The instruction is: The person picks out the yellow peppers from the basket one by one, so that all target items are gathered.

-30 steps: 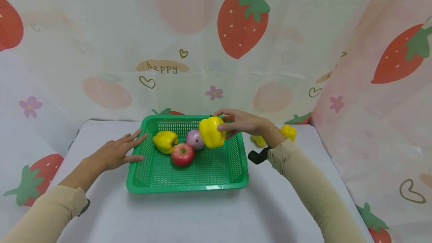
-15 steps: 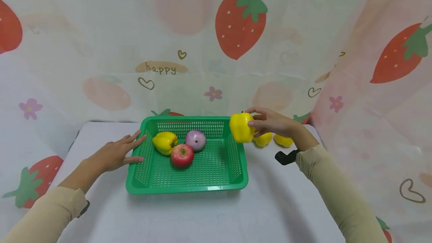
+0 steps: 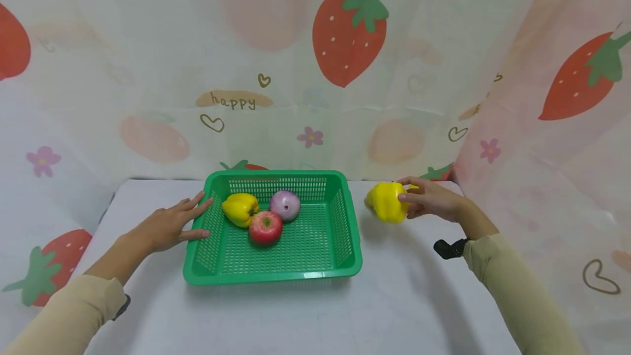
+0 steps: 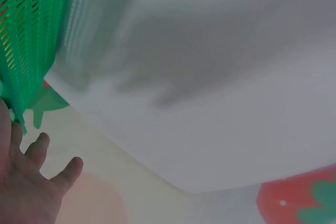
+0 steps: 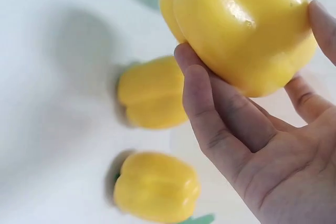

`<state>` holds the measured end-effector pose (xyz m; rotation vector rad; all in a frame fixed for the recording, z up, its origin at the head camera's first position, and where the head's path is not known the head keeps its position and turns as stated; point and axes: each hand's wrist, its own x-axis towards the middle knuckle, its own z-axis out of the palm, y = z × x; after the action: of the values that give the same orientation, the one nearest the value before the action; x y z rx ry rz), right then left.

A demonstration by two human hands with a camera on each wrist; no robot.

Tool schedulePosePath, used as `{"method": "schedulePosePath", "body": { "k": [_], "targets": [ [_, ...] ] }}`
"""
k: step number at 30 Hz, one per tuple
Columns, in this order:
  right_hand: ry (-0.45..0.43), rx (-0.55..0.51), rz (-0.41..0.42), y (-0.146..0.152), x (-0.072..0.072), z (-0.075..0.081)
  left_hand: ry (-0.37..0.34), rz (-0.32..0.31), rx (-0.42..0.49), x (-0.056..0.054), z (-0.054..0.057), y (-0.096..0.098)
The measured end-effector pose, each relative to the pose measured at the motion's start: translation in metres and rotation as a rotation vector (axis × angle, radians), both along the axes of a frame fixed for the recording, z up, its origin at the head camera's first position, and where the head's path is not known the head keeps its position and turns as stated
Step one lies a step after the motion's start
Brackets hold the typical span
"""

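Between thumb and fingers, my right hand (image 3: 434, 200) holds a yellow bell pepper (image 3: 390, 202) above the table, to the right of the green basket (image 3: 356, 234). Two more yellow peppers lie under and behind it; the right wrist view shows one pepper (image 5: 153, 93) beside the fingers and another pepper (image 5: 156, 186) lower down. My left hand (image 3: 165, 227) rests with spread fingers on the basket's left rim. Inside the basket sit a yellow pepper (image 3: 240, 210), a red apple (image 3: 265, 228) and a round purple onion-like vegetable (image 3: 285, 205), close together at the left and middle.
A white cloth covers the table (image 3: 315, 316). Behind it and at the sides hangs a curtain (image 3: 276, 141) printed with strawberries, close to the table's back edge.
My right hand has carried the yellow pepper from over the basket to the right, out past its rim and lower, near the other peppers. The left hand stays on the rim.
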<state>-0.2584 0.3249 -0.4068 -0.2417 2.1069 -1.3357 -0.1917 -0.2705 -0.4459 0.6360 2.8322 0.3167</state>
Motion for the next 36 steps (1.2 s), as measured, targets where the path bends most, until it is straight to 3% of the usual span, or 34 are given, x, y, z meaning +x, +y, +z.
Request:
{"method": "schedulePosePath", "body": {
  "k": [17, 28, 36],
  "targets": [
    [-0.116, 0.049, -0.089, 0.051, 0.022, -0.036, -0.004, 0.008, 0.015, 0.001, 0.000, 0.000],
    [-0.152, 0.066, -0.198, 0.070, 0.023, -0.060, -0.013, 0.010, 0.022, 0.001, 0.000, 0.000],
    [-0.162, 0.096, -0.255, 0.071, 0.024, -0.069, -0.014, 0.010, 0.024, 0.000, -0.001, -0.001]
  ]
}}
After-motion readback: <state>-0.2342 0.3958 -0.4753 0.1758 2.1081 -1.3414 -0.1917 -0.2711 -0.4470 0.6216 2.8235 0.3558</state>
